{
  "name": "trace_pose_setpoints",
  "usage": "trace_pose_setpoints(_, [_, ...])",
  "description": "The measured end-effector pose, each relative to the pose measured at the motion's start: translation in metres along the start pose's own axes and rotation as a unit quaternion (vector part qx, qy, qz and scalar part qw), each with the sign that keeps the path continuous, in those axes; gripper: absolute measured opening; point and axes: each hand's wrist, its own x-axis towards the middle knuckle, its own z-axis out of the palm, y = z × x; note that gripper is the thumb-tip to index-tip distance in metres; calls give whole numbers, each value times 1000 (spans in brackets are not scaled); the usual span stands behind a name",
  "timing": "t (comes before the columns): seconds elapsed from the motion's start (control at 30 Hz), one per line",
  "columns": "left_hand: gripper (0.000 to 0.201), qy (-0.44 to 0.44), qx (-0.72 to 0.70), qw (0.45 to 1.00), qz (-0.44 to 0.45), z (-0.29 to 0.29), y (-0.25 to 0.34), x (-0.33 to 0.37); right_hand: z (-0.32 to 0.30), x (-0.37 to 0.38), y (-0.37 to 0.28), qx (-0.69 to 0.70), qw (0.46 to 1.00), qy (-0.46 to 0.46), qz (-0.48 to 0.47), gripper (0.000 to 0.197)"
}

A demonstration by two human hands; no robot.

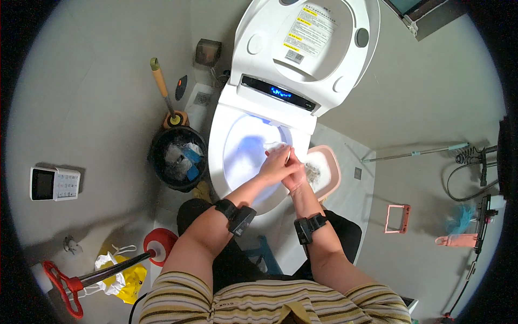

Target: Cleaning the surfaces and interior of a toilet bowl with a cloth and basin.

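Both hands are together above the right side of the toilet bowl [232, 154]. My left hand [274, 166] has its fingers curled and pressed against my right hand [294, 174], which is closed as well. A white, crumpled piece like a wet cloth or tissue [273, 146] shows at the far side of the fingers. Most of it is hidden inside the grip, so its kind is unclear. Below the hands the bowl is lit bluish-white. The toilet lid [345, 81] stands raised, and a lit display [279, 93] sits at the seat's back.
Right of the toilet is a pink basin [335, 170] with suds and dark bits. At left stand a black bin [158, 171] with waste and a wooden-handled brush [160, 81]. A red plunger [161, 245] and yellow-white bag [131, 286] are lower left; a remote [66, 184] hangs on the wall.
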Motion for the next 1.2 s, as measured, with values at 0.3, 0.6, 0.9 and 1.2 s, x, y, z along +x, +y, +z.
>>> trace_pose_setpoints(0.3, [55,13,-785,568,-247,-28,-1,29,19,14,0,81,994,79,-2,38])
trace_pose_setpoints(0.6, [30,39,-351,837,-418,-26,-60,27,78,91,-106,-513,787,152,-308,32])
trace_pose_setpoints(0.9, [28,26,-454,790,-410,-50,-57,34,218,106,-312,-569,334,285,-695,33])
trace_pose_setpoints(1.2, [24,-16,-488,773,-405,-50,-55,42,229,173,-311,-620,249,346,-658,50])
